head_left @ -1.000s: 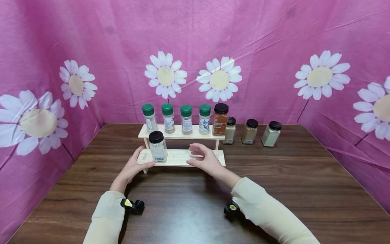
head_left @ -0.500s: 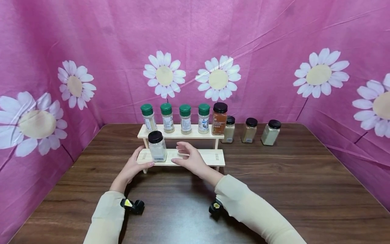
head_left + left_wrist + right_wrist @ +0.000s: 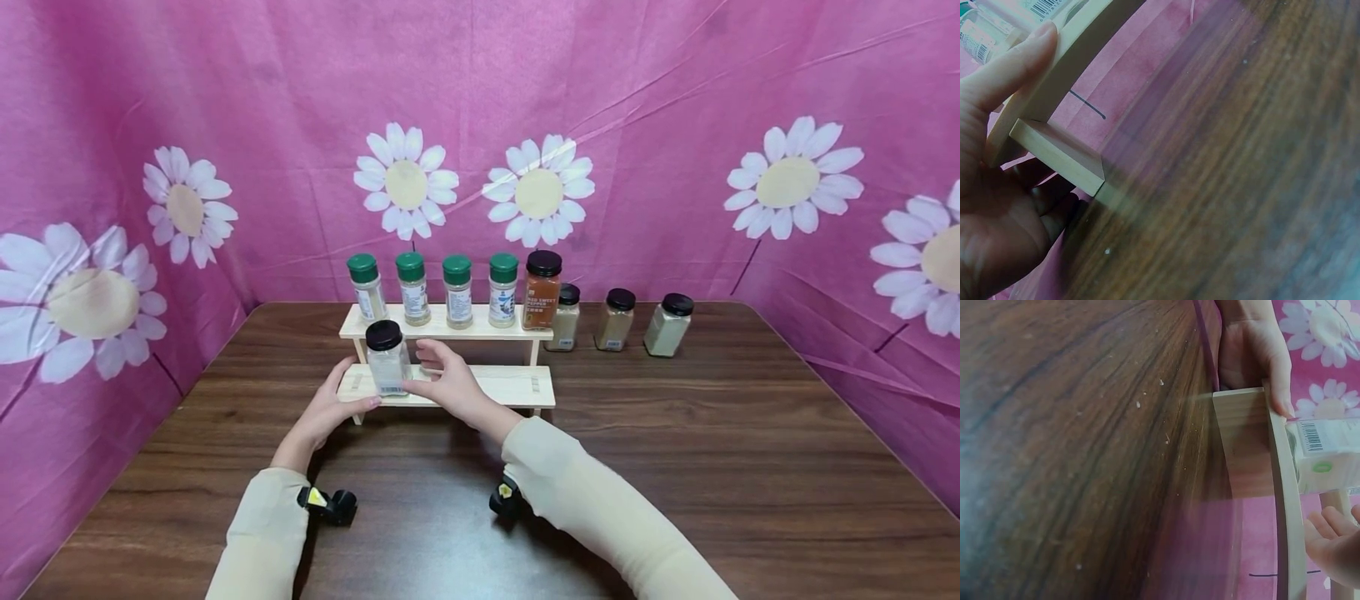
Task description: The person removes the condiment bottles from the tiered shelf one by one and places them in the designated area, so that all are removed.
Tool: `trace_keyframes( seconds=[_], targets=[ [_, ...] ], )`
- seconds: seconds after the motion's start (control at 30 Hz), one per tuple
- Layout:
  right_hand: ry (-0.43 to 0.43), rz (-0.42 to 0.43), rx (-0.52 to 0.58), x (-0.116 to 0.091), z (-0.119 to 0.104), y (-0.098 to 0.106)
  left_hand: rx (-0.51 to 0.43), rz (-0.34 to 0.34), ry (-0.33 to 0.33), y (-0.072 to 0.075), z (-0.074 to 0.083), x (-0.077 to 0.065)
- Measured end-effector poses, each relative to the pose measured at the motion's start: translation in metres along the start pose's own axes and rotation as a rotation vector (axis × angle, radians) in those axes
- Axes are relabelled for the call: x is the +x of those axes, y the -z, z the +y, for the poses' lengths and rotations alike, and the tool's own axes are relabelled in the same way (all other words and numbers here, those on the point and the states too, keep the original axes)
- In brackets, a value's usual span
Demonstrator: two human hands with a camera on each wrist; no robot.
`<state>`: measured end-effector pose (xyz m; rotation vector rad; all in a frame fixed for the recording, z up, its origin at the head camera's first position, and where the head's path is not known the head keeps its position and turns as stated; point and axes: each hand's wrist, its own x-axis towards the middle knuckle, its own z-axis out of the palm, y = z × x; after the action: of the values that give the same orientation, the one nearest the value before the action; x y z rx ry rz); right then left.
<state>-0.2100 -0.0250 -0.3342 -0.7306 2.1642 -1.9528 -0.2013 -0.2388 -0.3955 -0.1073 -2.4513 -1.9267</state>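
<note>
A two-tier wooden rack [image 3: 498, 382] stands on the table. My left hand [image 3: 322, 417] grips the left end of its lower shelf, thumb on the front edge and fingers behind the leg [image 3: 1060, 157] in the left wrist view. Upright on that shelf's left part is a clear spice jar [image 3: 389, 367] with a black lid and pale contents. Just to its right, my right hand [image 3: 453, 387] has its fingers relaxed and spread, thumb at the jar's lower edge. A gap shows between the right fingers [image 3: 1329, 528] and the jar in the right wrist view.
The upper shelf bears several green-capped seasoning bottles [image 3: 458, 292] and a red sweet pepper jar [image 3: 542, 292] at its right end. Three smaller black-lidded jars [image 3: 615, 321] stand on the table to the right. A pink flowered cloth [image 3: 645, 125] hangs behind.
My right hand has moved left along the lower shelf to the clear jar's side. The left hand, rack and jars have stayed put.
</note>
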Motion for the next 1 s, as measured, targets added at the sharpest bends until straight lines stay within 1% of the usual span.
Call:
trace_keyframes(
  seconds=[0.07, 0.13, 0.27, 0.47, 0.53, 0.67, 0.8, 1.0],
  targets=[
    [0.009, -0.007, -0.005, 0.001, -0.005, -0.002, -0.005, -0.002, -0.004, 0.000, 0.000, 0.000],
    [0.021, -0.016, 0.002, 0.003, -0.006, -0.002, -0.009, -0.003, -0.006, 0.000, 0.000, 0.001],
    [0.036, -0.036, 0.011, 0.011, 0.001, -0.004, -0.008, -0.003, 0.002, 0.001, 0.000, 0.002],
    [-0.003, -0.014, -0.030, 0.024, 0.016, -0.010, -0.016, -0.010, 0.004, 0.000, 0.001, 0.000],
    [-0.014, -0.009, -0.025, 0.026, 0.018, -0.011, -0.019, -0.012, 0.004, 0.000, 0.001, 0.000],
    [0.004, -0.008, -0.028, 0.030, 0.019, -0.014, -0.023, -0.013, 0.004, 0.000, 0.002, 0.000],
    [0.027, -0.010, -0.061, 0.032, 0.018, -0.015, -0.019, -0.014, 0.009, 0.000, 0.002, 0.000],
    [0.030, -0.017, -0.067, 0.033, 0.016, -0.015, -0.009, -0.012, 0.023, 0.001, 0.002, 0.001]
  ],
)
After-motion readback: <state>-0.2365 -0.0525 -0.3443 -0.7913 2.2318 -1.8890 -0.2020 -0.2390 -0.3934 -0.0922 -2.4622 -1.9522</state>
